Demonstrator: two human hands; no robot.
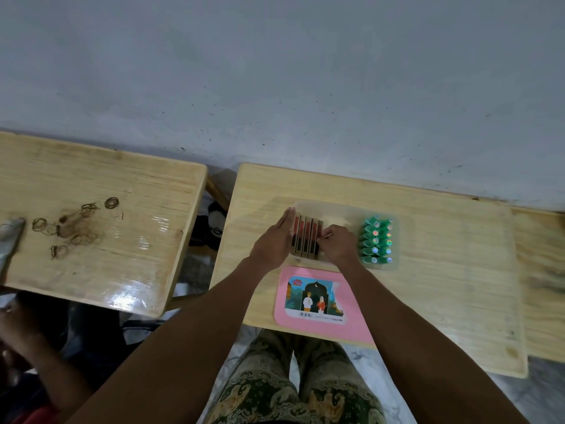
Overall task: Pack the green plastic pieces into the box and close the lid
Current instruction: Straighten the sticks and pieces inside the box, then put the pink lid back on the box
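Green plastic pieces (pixel 377 240) lie packed in two tight rows at the right end of a clear plastic box (pixel 342 209), each one with a small shiny dot on its tip. This box stands on a light wooden table (pixel 443 255), near the wall side.

Left of the green pieces, inside the same box, a row of thin flat packs (pixel 307 237) with red and dark faces stands on edge. The left hand (pixel 273 243) is open and flat, fingers straight and together, and it presses against the left side of these packs. The right hand (pixel 337 244) is closed in a pinch on the right side of the packs; it seems to hold something thin between thumb and fingers, but I cannot tell what it is. This hand is between the packs and the green pieces.

Just in front of the box, toward the person, a pink lid (pixel 324 304) lies flat on the table, with a colourful picture label on it.

Well to the left of the box there is a second wooden table (pixel 146 270), separated by a gap. Several brown rubber bands (pixel 76 228) are scattered on it.
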